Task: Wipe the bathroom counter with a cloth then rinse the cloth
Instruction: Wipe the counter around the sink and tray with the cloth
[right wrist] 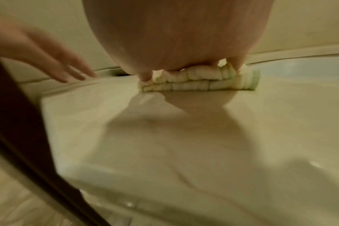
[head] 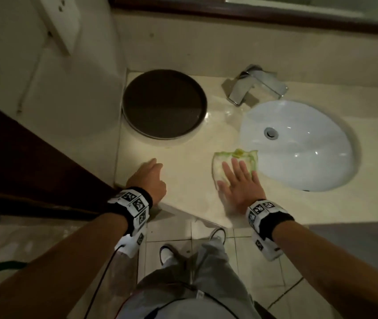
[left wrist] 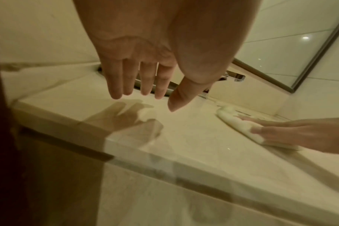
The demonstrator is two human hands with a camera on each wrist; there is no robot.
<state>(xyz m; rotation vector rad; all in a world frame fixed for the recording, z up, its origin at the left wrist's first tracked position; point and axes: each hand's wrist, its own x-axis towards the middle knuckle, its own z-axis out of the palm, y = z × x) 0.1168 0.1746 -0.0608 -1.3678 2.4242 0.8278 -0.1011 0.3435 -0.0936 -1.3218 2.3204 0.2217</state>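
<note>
A folded pale cloth with green edging lies on the cream stone counter, just left of the white oval sink. My right hand presses flat on the cloth with straight, spread fingers. My left hand hovers just above the counter's front left corner, fingers relaxed and straight, holding nothing. Its shadow falls on the stone below it.
A dark round tray sits at the back left of the counter. A chrome faucet stands behind the sink. A mirror frame runs along the back wall. Dark wood trim borders the left side; tiled floor lies below.
</note>
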